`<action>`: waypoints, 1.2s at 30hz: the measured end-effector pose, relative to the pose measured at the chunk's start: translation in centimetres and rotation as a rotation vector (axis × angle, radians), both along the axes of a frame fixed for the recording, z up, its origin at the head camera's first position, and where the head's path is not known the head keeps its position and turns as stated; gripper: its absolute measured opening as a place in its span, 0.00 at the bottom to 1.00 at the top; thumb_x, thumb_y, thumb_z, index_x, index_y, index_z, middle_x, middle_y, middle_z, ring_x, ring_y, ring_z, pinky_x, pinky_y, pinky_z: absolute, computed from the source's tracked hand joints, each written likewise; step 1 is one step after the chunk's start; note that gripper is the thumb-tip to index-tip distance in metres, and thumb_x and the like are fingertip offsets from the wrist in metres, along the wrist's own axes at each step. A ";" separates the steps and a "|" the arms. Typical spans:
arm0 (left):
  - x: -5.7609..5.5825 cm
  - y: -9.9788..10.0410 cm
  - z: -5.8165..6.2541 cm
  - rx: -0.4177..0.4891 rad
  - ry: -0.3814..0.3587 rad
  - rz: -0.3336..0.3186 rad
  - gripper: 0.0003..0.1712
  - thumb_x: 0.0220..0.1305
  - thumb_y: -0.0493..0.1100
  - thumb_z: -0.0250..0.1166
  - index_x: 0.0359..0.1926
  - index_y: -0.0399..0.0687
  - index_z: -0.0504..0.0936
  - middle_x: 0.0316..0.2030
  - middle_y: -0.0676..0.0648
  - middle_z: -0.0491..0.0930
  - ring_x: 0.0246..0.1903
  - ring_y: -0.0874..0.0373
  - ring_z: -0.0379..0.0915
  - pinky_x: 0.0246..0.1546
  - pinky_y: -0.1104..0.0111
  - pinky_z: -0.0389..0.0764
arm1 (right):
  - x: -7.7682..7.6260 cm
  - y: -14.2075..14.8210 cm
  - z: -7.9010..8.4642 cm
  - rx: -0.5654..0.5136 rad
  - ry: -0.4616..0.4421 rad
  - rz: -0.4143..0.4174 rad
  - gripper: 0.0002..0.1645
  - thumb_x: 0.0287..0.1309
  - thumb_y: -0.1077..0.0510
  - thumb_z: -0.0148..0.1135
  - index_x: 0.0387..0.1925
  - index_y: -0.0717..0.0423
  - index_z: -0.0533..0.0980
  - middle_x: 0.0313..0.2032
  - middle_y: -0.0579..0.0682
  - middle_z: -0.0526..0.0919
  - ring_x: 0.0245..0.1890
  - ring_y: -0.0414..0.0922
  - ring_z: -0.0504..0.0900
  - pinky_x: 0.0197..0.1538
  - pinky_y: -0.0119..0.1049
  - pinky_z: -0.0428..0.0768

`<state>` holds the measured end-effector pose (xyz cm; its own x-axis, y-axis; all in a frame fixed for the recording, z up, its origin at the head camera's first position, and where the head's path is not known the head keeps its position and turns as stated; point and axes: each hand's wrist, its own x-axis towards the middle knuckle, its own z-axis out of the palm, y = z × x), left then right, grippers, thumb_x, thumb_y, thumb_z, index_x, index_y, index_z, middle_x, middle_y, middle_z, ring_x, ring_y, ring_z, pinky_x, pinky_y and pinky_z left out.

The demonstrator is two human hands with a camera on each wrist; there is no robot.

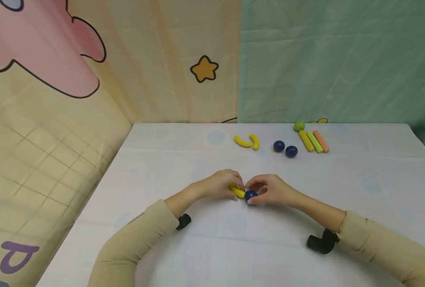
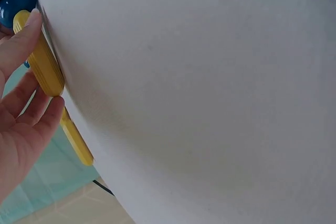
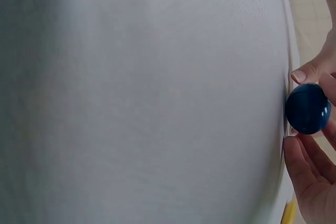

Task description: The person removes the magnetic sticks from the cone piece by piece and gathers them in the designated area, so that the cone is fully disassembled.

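My left hand (image 1: 222, 184) pinches a yellow toy banana (image 1: 238, 191) between thumb and fingers at the middle of the white table. In the left wrist view, the thumb lies along the toy banana (image 2: 46, 66), while fingertips hold its other end. A shiny dark blue ball (image 1: 250, 195) sits right at the banana's tip. My right hand (image 1: 275, 190) grips this ball, thumb on the near side and fingers on the far side. In the right wrist view, fingers surround the blue ball (image 3: 308, 108), close to the white cloth.
Farther back lie two more yellow toy bananas (image 1: 242, 142) and two blue balls (image 1: 291, 151). To their right are a green ball (image 1: 299, 126) and three short coloured sticks (image 1: 313, 142). A curtain (image 1: 162, 59) hangs behind the white table (image 1: 234, 255).
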<state>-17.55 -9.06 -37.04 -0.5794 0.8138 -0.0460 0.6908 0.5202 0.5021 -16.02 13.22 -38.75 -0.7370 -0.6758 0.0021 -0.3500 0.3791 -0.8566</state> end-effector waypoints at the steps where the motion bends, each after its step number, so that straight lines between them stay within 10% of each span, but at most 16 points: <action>1: 0.0 0.0 0.0 -0.002 0.002 0.003 0.14 0.52 0.41 0.71 0.42 0.44 0.84 0.42 0.50 0.78 0.43 0.60 0.70 0.48 0.73 0.69 | 0.0 -0.1 0.0 0.001 0.002 -0.004 0.21 0.47 0.56 0.72 0.43 0.60 0.78 0.39 0.49 0.81 0.40 0.46 0.77 0.40 0.30 0.79; 20: 0.2 0.4 -0.5 0.008 0.051 0.030 0.14 0.55 0.44 0.69 0.43 0.45 0.84 0.38 0.52 0.80 0.38 0.63 0.70 0.43 0.74 0.68 | 0.1 0.2 -0.3 -0.011 -0.010 -0.035 0.17 0.46 0.58 0.73 0.39 0.60 0.78 0.37 0.51 0.80 0.39 0.46 0.77 0.40 0.31 0.79; 36: 1.0 0.4 1.3 0.001 0.171 -0.016 0.12 0.53 0.42 0.71 0.40 0.44 0.85 0.35 0.51 0.80 0.35 0.61 0.70 0.40 0.74 0.70 | -0.1 0.8 1.0 -0.052 -0.075 0.013 0.19 0.47 0.59 0.71 0.42 0.61 0.78 0.39 0.51 0.80 0.40 0.46 0.78 0.42 0.33 0.79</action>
